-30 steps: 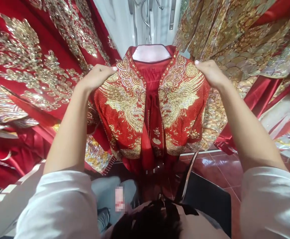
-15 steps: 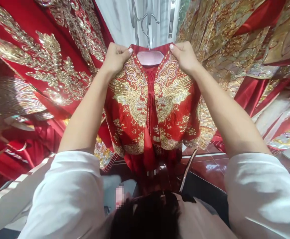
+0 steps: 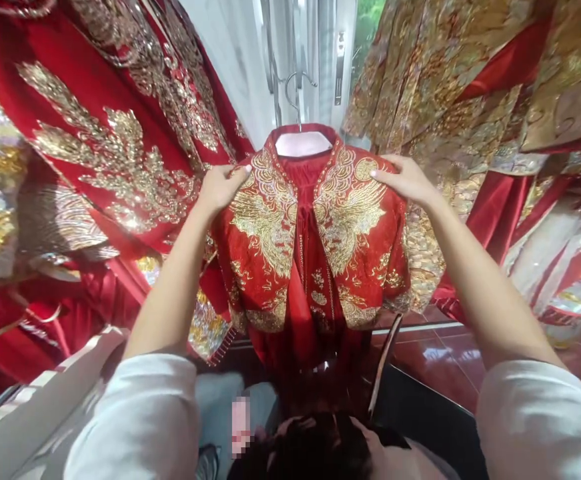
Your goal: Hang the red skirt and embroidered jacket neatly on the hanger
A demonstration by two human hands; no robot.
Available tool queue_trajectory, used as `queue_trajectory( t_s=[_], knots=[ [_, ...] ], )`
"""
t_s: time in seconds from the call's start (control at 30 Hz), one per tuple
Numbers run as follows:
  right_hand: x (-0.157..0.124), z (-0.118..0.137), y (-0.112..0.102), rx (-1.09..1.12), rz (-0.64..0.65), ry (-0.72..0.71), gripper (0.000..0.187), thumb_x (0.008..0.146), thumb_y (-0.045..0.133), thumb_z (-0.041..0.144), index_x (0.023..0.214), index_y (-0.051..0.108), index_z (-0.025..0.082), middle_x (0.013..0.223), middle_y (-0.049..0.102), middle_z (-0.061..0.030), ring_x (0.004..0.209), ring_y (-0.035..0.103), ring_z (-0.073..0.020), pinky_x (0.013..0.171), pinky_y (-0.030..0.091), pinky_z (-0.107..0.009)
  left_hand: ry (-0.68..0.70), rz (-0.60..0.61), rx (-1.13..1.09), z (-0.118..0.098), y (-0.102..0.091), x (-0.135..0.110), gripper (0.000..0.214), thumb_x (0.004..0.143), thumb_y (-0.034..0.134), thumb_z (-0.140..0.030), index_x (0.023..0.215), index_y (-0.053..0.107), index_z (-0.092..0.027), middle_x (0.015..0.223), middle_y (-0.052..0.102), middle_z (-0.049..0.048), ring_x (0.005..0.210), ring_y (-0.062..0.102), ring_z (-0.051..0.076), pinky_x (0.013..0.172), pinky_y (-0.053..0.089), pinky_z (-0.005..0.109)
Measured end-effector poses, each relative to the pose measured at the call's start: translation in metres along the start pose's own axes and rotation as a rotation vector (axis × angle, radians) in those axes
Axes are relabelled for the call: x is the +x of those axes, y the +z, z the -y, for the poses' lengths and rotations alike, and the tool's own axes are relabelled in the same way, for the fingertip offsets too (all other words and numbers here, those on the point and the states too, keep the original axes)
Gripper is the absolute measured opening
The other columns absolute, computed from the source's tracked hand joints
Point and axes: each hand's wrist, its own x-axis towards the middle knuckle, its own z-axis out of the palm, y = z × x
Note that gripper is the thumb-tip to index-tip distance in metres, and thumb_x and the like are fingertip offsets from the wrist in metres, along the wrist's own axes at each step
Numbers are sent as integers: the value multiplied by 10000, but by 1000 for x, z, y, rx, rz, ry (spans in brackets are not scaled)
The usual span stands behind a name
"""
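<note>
A red jacket (image 3: 260,283) with gold embroidery hangs open at the front on a pale hanger (image 3: 303,144) with a metal hook. Its stand-up collar frames the hanger, and a dark red garment shows between the front edges. My left hand (image 3: 221,187) pinches the shoulder at the left of the view, thumb in front and fingers mostly hidden behind. On the opposite shoulder, my right hand (image 3: 406,179) grips the cloth the same way, its thumb beside a round gold motif.
Red embroidered garments (image 3: 120,153) hang on the left, gold patterned ones (image 3: 435,87) on the right. Behind the hook is a white curtain (image 3: 230,60). Below are a person's dark-haired head (image 3: 315,447), a black surface (image 3: 420,400) and shiny reddish floor tiles (image 3: 450,357).
Both hands have slid from the collar edges outward and down onto the shoulders. The collar now stands uncovered, and the jacket sits slightly lower in view.
</note>
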Motion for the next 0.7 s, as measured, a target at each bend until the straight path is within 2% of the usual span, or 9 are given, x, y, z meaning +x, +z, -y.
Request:
queue_trajectory(
  t_s=[0.07, 0.13, 0.2, 0.3, 0.37, 0.43, 0.57, 0.63, 0.7],
  knots=[
    [-31, 15, 24, -160, -180, 61, 639, 832, 431, 525, 1376, 427, 188, 1376, 451, -145, 1284, 387, -359, 997, 339, -577, 16, -280, 53, -7, 18, -27, 539, 843, 377, -591, 1080, 596, -160, 1160, 616, 125, 1148, 523, 274, 1008, 363, 426],
    [-71, 39, 59, -279, -227, 145, 657, 854, 372, 491, 1462, 277, 260, 1485, 297, -102, 1382, 211, -375, 1021, 260, -641, 31, -423, 113, -15, 46, -66, 607, 875, 353, -541, 1349, 404, -164, 1443, 385, 127, 1363, 300, 263, 1133, 211, 435],
    [-112, 63, 100, -318, -189, 255, 685, 855, 349, 462, 1493, 173, 284, 1528, 195, -79, 1411, 117, -367, 1028, 228, -661, -23, -380, 182, -20, 82, -111, 791, 842, 411, -584, 1463, 188, -148, 1553, 109, 130, 1439, 52, 273, 1168, 90, 463],
    [-153, 75, 157, -347, -61, 298, 795, 804, 450, 462, 1500, 137, 237, 1539, 132, -129, 1416, 84, -370, 1037, 220, -638, -158, -163, 226, -13, 137, -166, 1007, 762, 532, -603, 1475, 91, -45, 1540, -17, 221, 1426, -40, 358, 1161, 77, 497],
    [-160, 63, 181, -367, -38, 312, 720, 820, 440, 350, 1484, 203, 202, 1526, 151, -173, 1395, 160, -370, 1023, 256, -602, -213, -83, 243, 1, 165, -187, 910, 786, 540, -495, 1470, 136, -50, 1534, 13, 231, 1422, -12, 378, 1154, 82, 512],
    [-158, 40, 192, -360, -80, 321, 600, 839, 357, 206, 1436, 316, 171, 1477, 255, -204, 1328, 304, -342, 993, 319, -538, -231, -105, 242, 19, 181, -196, 736, 799, 524, -331, 1440, 250, -95, 1522, 115, 221, 1413, 96, 373, 1141, 136, 516],
    [-159, 7, 192, -220, -242, 321, 427, 787, 317, 85, 1146, 547, 101, 1102, 562, -181, 1018, 517, -247, 877, 419, -402, -237, -249, 137, 44, 185, -206, 510, 746, 433, -99, 1255, 467, -82, 1279, 476, 228, 1221, 445, 334, 1020, 353, 481],
    [-170, 19, 186, -95, -343, 357, 265, 749, 330, 80, 885, 551, 129, 791, 556, -99, 772, 511, -194, 743, 436, -340, -240, -287, 66, 37, 182, -218, 393, 730, 398, -68, 1098, 533, -74, 1034, 576, 194, 1028, 552, 296, 903, 433, 427],
    [-185, 52, 177, 62, -425, 341, 162, 715, 322, 76, 713, 439, 188, 596, 417, -11, 585, 406, -148, 600, 386, -282, -187, -308, -7, 14, 180, -234, 247, 734, 384, -61, 909, 545, -126, 822, 563, 125, 831, 567, 250, 778, 456, 374]
  ],
)
